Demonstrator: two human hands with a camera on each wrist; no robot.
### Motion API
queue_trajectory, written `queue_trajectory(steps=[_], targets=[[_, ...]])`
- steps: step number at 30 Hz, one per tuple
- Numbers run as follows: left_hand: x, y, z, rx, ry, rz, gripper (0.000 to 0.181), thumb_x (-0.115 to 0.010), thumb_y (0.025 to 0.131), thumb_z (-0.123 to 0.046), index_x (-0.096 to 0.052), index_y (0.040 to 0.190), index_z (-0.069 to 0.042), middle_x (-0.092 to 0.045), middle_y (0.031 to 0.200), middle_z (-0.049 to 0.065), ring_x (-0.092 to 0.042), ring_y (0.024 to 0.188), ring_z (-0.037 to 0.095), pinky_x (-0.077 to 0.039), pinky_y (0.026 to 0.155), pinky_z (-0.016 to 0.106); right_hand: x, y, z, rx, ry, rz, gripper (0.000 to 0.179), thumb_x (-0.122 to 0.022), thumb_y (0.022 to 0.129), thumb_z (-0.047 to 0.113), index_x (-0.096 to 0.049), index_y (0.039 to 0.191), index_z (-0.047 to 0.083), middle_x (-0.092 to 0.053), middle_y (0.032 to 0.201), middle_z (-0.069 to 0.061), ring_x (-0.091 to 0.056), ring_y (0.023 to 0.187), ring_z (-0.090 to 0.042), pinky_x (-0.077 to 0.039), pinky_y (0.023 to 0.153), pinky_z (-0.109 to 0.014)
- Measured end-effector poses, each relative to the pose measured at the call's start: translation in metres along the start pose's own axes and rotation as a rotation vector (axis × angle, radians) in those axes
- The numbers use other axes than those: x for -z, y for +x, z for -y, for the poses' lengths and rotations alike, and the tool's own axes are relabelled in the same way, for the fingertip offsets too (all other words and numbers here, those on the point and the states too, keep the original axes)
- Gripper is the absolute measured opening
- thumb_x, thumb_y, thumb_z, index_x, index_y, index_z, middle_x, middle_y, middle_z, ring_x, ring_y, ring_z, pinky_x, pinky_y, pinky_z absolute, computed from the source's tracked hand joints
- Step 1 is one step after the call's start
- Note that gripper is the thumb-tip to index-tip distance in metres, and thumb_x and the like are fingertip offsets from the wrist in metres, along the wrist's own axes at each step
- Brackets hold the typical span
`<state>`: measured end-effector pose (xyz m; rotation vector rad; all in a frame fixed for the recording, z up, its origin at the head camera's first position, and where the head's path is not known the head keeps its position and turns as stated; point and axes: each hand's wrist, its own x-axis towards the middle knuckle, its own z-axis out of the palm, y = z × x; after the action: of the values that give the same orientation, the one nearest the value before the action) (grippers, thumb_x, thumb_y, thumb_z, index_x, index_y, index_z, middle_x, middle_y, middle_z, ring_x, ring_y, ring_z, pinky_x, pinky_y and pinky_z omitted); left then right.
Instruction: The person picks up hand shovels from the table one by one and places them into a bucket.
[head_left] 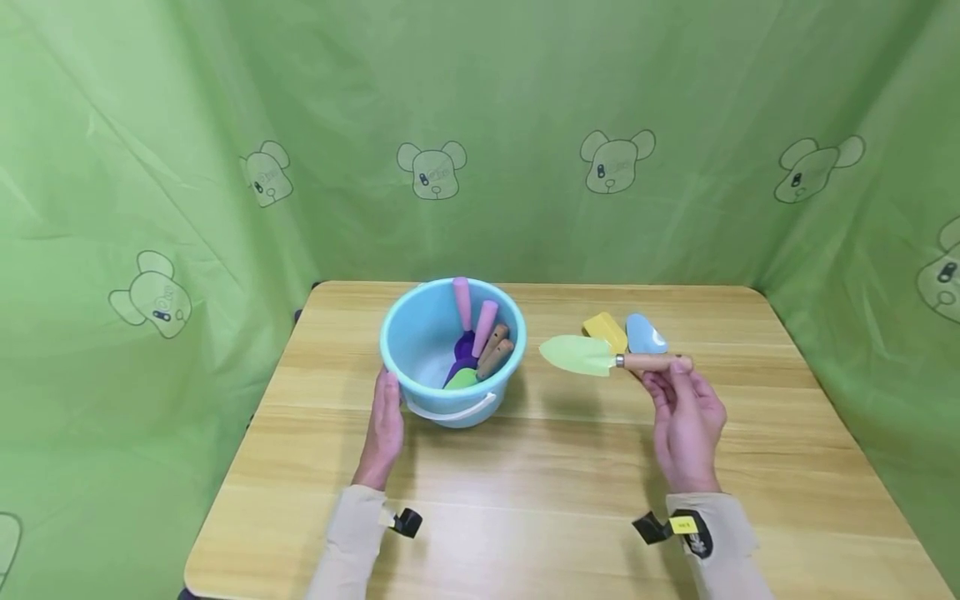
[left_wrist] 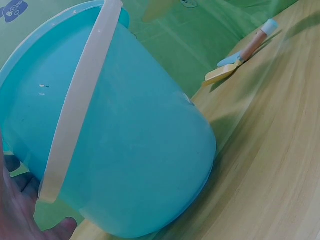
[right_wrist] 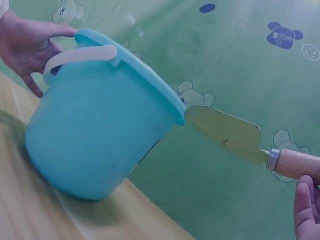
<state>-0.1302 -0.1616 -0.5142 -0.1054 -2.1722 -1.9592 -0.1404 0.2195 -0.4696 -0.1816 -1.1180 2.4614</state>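
Note:
A light-blue bucket (head_left: 450, 402) with a white handle stands left of centre. Inside it are purple-and-pink hand tools (head_left: 486, 321), wooden handles (head_left: 495, 354) and a green piece. My left hand (head_left: 386, 425) rests against the bucket's near left side, fingers extended and apart in the right wrist view. With my right hand (head_left: 686, 421) I pinch the wooden handle of a pale green trowel (head_left: 581, 356), raised above the table. Its blade points left toward the bucket, outside the rim. The trowel's handle end is partly hidden by my thumb.
Behind the trowel lie a yellow-bladed tool (head_left: 606, 332) and a blue one (head_left: 645, 335); a wooden handle (left_wrist: 254, 46) with a light-blue end shows there in the left wrist view. The wooden table (head_left: 525, 517) meets a green curtain (head_left: 517, 225) on the far side.

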Motion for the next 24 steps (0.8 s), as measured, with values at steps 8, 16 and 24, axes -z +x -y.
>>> queue_trajectory(steps=[8, 16, 24], targets=[[0.000, 0.001, 0.000, -0.012, 0.008, 0.001, 0.056, -0.017, 0.114, -0.042, -0.016, 0.167, -0.027, -0.029, 0.169, 0.013, -0.028, 0.156, 0.040, -0.022, 0.126, 0.068, -0.017, 0.000, 0.003, -0.004, 0.019, 0.015, 0.036, -0.071, 0.097, 0.013, -0.065, 0.120, -0.013, -0.075, 0.103, -0.015, -0.072, 0.088, -0.020, -0.064, 0.085, -0.025], [-0.001, 0.000, -0.001, 0.004, 0.016, -0.008, 0.058, -0.017, 0.114, -0.043, -0.015, 0.167, -0.023, -0.026, 0.171, 0.013, -0.025, 0.158, 0.040, -0.019, 0.127, 0.068, -0.033, 0.001, -0.001, 0.005, 0.039, 0.041, 0.032, -0.071, 0.097, 0.011, -0.066, 0.117, -0.013, -0.077, 0.100, -0.016, -0.073, 0.081, -0.020, -0.064, 0.079, -0.026], [0.000, 0.000, 0.000, 0.006, 0.001, -0.001, 0.057, -0.017, 0.113, -0.044, -0.014, 0.168, -0.026, -0.026, 0.171, 0.011, -0.025, 0.158, 0.040, -0.018, 0.126, 0.070, -0.047, -0.002, -0.009, -0.006, -0.006, 0.101, 0.030, -0.071, 0.098, 0.012, -0.066, 0.116, -0.011, -0.076, 0.099, -0.012, -0.073, 0.082, -0.017, -0.064, 0.079, -0.023]])
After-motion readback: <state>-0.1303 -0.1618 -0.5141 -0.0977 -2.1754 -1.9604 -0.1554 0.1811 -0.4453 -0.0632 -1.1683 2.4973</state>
